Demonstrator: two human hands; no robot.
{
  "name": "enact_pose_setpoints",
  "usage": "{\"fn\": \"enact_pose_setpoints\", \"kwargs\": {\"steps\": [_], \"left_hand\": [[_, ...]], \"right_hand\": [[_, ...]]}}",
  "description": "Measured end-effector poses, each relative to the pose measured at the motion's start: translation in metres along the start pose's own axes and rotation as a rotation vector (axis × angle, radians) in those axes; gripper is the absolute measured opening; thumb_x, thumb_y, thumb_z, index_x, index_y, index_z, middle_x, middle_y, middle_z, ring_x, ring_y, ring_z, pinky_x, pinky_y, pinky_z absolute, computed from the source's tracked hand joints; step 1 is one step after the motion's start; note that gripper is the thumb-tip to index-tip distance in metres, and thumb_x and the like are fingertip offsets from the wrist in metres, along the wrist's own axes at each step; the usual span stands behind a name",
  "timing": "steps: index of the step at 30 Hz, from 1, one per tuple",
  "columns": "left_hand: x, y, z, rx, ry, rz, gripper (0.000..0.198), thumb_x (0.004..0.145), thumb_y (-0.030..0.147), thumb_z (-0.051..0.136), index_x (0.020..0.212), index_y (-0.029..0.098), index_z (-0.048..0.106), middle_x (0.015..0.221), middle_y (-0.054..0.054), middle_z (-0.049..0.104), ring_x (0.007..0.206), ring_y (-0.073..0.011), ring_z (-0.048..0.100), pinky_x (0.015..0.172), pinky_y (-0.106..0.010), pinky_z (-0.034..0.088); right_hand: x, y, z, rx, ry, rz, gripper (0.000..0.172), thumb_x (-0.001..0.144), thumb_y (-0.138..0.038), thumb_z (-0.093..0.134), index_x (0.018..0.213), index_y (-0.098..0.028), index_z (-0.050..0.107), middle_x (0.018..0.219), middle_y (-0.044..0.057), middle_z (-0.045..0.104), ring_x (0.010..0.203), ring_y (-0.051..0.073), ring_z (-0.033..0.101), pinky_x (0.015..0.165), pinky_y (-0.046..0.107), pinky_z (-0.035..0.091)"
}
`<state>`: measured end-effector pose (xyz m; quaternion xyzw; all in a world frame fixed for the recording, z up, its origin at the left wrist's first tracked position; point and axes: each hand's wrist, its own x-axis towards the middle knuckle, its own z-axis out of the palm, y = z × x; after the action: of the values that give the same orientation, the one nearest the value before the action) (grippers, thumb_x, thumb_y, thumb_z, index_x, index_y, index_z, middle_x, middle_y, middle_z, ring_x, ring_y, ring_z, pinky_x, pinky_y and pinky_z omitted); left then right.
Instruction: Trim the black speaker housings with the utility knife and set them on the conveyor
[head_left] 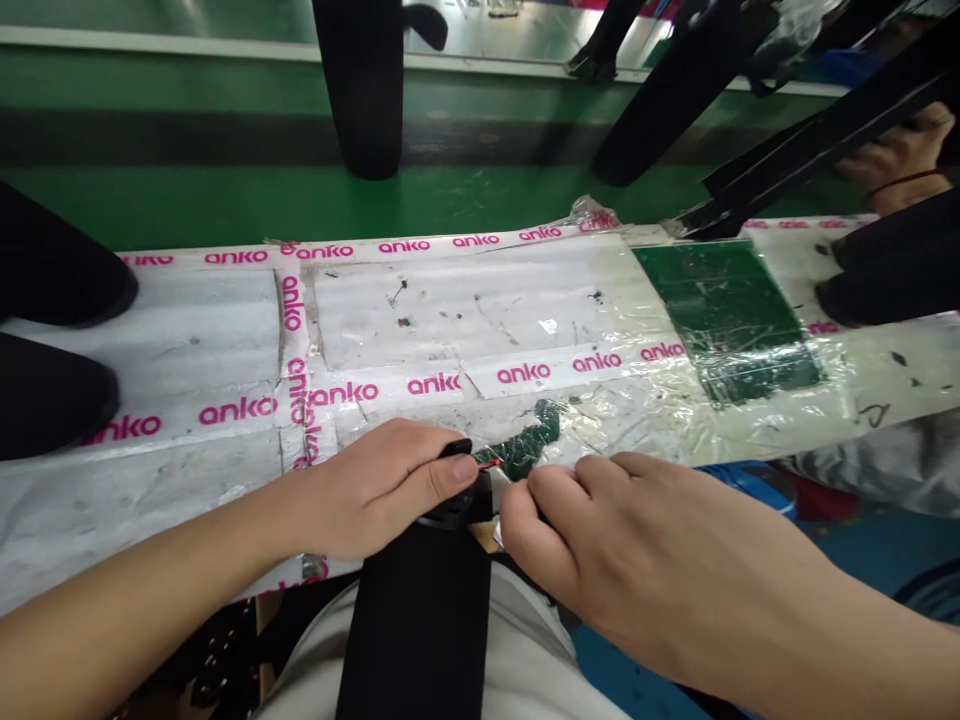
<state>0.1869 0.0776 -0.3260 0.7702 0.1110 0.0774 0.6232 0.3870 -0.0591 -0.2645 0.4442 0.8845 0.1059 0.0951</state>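
A long black tube-shaped housing [420,620] leans up from my lap to the bench edge. My left hand [397,490] is closed around a black piece [456,450] at its upper end, thumb pressed on top. From under that thumb a short red wire [489,464] sticks out towards the right. My right hand [600,530] is curled shut just beside it, knuckles up. Its fingertips face away from me, so what they hold is hidden. A small brown and white scrap [491,535] shows below, between the two hands.
The bench [450,310] is covered in white sheets and pink-lettered tape. More black housings [364,90] stand beyond it, and two black ends [60,260] jut in at left. Another person's hand [904,160] is at the far right, near slanted black parts [817,130].
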Motion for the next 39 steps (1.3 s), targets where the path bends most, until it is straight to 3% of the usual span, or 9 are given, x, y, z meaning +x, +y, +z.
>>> {"fn": "enact_pose_setpoints", "kwargs": {"steps": [3, 7, 14, 20, 24, 29, 34, 39], "left_hand": [[0.0, -0.003, -0.003, -0.005, -0.036, 0.009, 0.044, 0.112, 0.038, 0.038, 0.072, 0.018, 0.036, 0.067, 0.003, 0.039, 0.061, -0.011, 0.038, 0.058, -0.028, 0.031], [0.0, -0.006, -0.006, -0.034, -0.064, 0.011, 0.043, 0.111, 0.039, 0.039, 0.073, 0.018, 0.038, 0.067, 0.003, 0.04, 0.061, -0.0116, 0.038, 0.058, -0.028, 0.032], [0.0, -0.007, -0.005, -0.053, -0.072, 0.024, 0.042, 0.111, 0.037, 0.039, 0.074, 0.018, 0.039, 0.068, 0.002, 0.04, 0.062, -0.0112, 0.038, 0.058, -0.027, 0.033], [0.001, -0.007, -0.006, -0.067, -0.082, 0.003, 0.043, 0.111, 0.039, 0.039, 0.073, 0.019, 0.038, 0.067, 0.003, 0.038, 0.06, -0.0114, 0.037, 0.057, -0.028, 0.031], [0.001, -0.006, -0.005, -0.068, -0.068, 0.024, 0.042, 0.111, 0.037, 0.039, 0.074, 0.018, 0.038, 0.067, 0.003, 0.039, 0.061, -0.0111, 0.038, 0.058, -0.028, 0.033], [0.0, -0.002, -0.001, -0.005, -0.023, -0.006, 0.044, 0.112, 0.037, 0.036, 0.072, 0.019, 0.036, 0.066, 0.003, 0.04, 0.06, -0.0117, 0.038, 0.06, -0.03, 0.033], [-0.003, 0.004, 0.004, 0.054, 0.009, -0.065, 0.047, 0.113, 0.042, 0.033, 0.072, 0.019, 0.039, 0.067, 0.003, 0.043, 0.061, -0.0123, 0.041, 0.061, -0.031, 0.034], [-0.004, 0.003, 0.003, 0.064, -0.011, -0.069, 0.047, 0.113, 0.043, 0.034, 0.074, 0.018, 0.041, 0.068, 0.003, 0.044, 0.062, -0.012, 0.042, 0.062, -0.029, 0.035]], "right_hand": [[-0.001, 0.002, -0.001, 0.05, 0.029, 0.004, 0.014, 0.101, -0.022, 0.044, 0.112, -0.019, 0.052, 0.07, -0.002, 0.055, 0.051, 0.019, 0.049, 0.056, 0.036, 0.023], [-0.002, -0.001, 0.002, 0.12, 0.08, 0.048, 0.025, 0.108, -0.018, 0.025, 0.108, -0.019, 0.05, 0.07, -0.002, 0.055, 0.053, 0.019, 0.048, 0.058, 0.037, 0.025], [-0.003, -0.012, 0.015, 0.144, 0.104, 0.129, 0.023, 0.108, -0.021, 0.028, 0.111, -0.02, 0.051, 0.073, -0.001, 0.054, 0.058, 0.02, 0.044, 0.062, 0.038, 0.024], [-0.001, -0.011, 0.013, 0.143, 0.114, 0.124, 0.033, 0.111, -0.02, 0.018, 0.109, -0.02, 0.05, 0.071, -0.002, 0.055, 0.055, 0.019, 0.047, 0.061, 0.038, 0.025], [0.001, -0.011, 0.011, 0.142, 0.086, 0.082, 0.029, 0.11, -0.02, 0.019, 0.108, -0.019, 0.048, 0.069, -0.003, 0.057, 0.05, 0.018, 0.049, 0.055, 0.037, 0.027], [-0.003, -0.021, 0.013, 0.108, 0.036, 0.145, 0.016, 0.099, -0.017, 0.037, 0.112, -0.02, 0.047, 0.071, -0.001, 0.058, 0.051, 0.021, 0.051, 0.056, 0.038, 0.026], [-0.002, -0.029, 0.009, 0.138, 0.007, 0.182, 0.032, 0.08, -0.018, 0.054, 0.111, -0.021, 0.046, 0.069, -0.002, 0.057, 0.047, 0.02, 0.048, 0.054, 0.036, 0.018], [0.006, -0.019, -0.005, 0.246, -0.071, 0.168, 0.04, 0.064, -0.013, 0.057, 0.103, -0.021, 0.049, 0.064, -0.005, 0.054, 0.041, 0.017, 0.047, 0.05, 0.033, 0.012]]}}
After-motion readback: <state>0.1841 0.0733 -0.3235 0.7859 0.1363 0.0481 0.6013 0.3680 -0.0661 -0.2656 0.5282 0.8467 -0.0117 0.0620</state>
